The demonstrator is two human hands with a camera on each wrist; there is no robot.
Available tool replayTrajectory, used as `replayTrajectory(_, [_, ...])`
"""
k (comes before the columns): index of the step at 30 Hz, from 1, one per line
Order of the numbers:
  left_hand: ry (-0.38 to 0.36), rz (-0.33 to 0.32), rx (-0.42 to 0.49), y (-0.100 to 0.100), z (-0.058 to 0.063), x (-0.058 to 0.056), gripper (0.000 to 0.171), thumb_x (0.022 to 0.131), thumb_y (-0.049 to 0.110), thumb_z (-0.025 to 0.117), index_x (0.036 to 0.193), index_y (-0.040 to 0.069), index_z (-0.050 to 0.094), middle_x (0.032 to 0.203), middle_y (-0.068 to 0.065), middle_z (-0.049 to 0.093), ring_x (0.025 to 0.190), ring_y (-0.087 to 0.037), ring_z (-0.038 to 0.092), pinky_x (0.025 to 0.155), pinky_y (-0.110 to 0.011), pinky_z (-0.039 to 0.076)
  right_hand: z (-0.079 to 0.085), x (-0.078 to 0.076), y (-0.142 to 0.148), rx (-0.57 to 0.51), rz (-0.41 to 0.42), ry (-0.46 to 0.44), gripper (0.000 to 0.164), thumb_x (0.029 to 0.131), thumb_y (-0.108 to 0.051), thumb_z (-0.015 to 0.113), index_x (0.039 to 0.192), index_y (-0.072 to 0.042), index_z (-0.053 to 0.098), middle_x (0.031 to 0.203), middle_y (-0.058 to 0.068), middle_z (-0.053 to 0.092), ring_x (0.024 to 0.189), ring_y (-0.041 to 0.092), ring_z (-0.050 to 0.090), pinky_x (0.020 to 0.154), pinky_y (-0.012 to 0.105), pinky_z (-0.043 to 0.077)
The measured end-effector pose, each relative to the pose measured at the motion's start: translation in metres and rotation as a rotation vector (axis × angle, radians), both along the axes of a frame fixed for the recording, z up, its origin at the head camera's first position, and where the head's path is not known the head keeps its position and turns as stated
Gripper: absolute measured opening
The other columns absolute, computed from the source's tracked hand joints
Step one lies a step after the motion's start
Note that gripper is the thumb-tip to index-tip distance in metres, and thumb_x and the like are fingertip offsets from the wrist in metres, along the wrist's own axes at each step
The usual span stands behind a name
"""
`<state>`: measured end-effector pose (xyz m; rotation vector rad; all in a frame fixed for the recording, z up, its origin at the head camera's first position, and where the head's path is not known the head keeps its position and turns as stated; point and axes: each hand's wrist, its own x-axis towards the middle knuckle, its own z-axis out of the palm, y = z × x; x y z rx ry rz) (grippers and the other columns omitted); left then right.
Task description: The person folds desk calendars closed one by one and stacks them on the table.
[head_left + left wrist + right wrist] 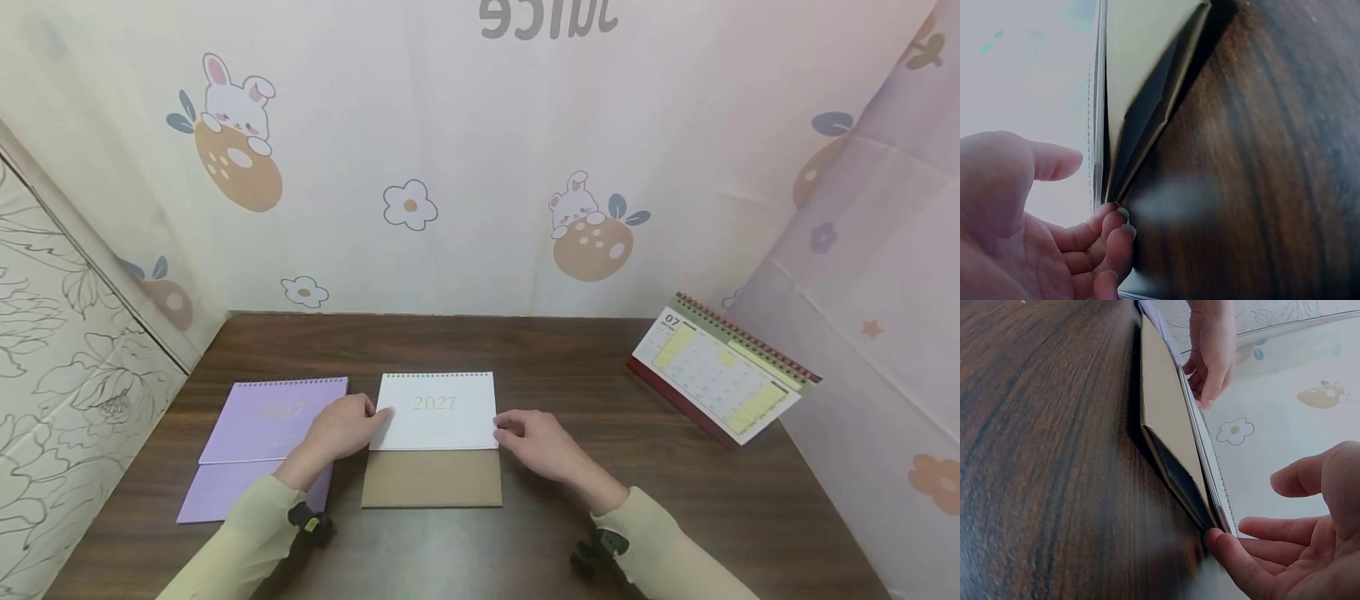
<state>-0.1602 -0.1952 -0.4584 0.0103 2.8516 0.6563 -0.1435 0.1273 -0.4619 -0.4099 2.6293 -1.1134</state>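
A white desk calendar (435,425) with 2027 in gold stands at the middle of the table on its tan cardboard base (431,479). My left hand (345,429) is at its left side; in the left wrist view the fingertips (1121,234) touch the base's side edge, and the thumb is apart from them over the white face. On the right side, my right hand (543,446) touches the edge with its fingertips (1225,540), its thumb raised away. Side on, the folded base (1169,409) shows a dark gap inside.
Under my left forearm and wrist lies a purple 2027 calendar (247,425). A red-based calendar (720,367) showing 07 stands angled at the back right. The brown wooden table (450,558) meets a printed curtain (480,250) at the back.
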Motion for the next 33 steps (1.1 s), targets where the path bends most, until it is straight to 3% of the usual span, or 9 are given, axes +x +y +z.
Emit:
replayTrajectory(15, [-0.02, 0.026, 0.118, -0.0025, -0.0003, -0.0044, 0.036, 0.097, 0.041, 0.061, 0.088, 0.008, 0.053, 0.074, -0.006, 0.053, 0.068, -0.021, 0.05, 0.059, -0.033, 0.039, 0.0008, 0.0002, 0.0016, -0.001, 0.021, -0.003, 0.028, 0.098, -0.027, 0.065, 0.12, -0.01, 0.071, 0.116, 0.007, 0.07, 0.108, 0.027, 0.065, 0.092, 0.052, 0.051])
replayTrajectory(25, [-0.027, 0.02, 0.388, -0.0095, -0.0006, -0.0066, 0.036, 0.097, 0.04, 0.064, 0.088, 0.008, 0.048, 0.076, -0.005, 0.046, 0.069, -0.02, 0.045, 0.059, -0.034, 0.035, 0.0018, -0.001, 0.0012, 0.006, 0.021, -0.021, 0.027, 0.098, -0.026, 0.065, 0.12, -0.011, 0.072, 0.117, 0.007, 0.07, 0.111, 0.027, 0.064, 0.094, 0.053, 0.05])
replayTrajectory(30, [-0.027, 0.038, 0.55, -0.0074, 0.0044, -0.0064, 0.035, 0.096, 0.034, 0.067, 0.089, 0.007, 0.046, 0.073, -0.003, 0.043, 0.068, -0.019, 0.045, 0.061, -0.034, 0.036, 0.002, -0.0013, 0.001, 0.008, 0.017, -0.017, 0.027, 0.097, -0.024, 0.065, 0.119, -0.01, 0.072, 0.117, 0.007, 0.07, 0.111, 0.028, 0.064, 0.094, 0.053, 0.049])
replayTrajectory(33, [-0.042, 0.055, 0.602, -0.006, 0.0065, -0.0058, 0.035, 0.097, 0.033, 0.067, 0.091, 0.006, 0.045, 0.071, -0.002, 0.041, 0.068, -0.02, 0.044, 0.063, -0.034, 0.038, 0.0018, -0.0011, 0.0009, 0.006, 0.018, -0.017, 0.027, 0.097, -0.025, 0.065, 0.119, -0.01, 0.072, 0.117, 0.008, 0.07, 0.111, 0.027, 0.064, 0.095, 0.053, 0.049])
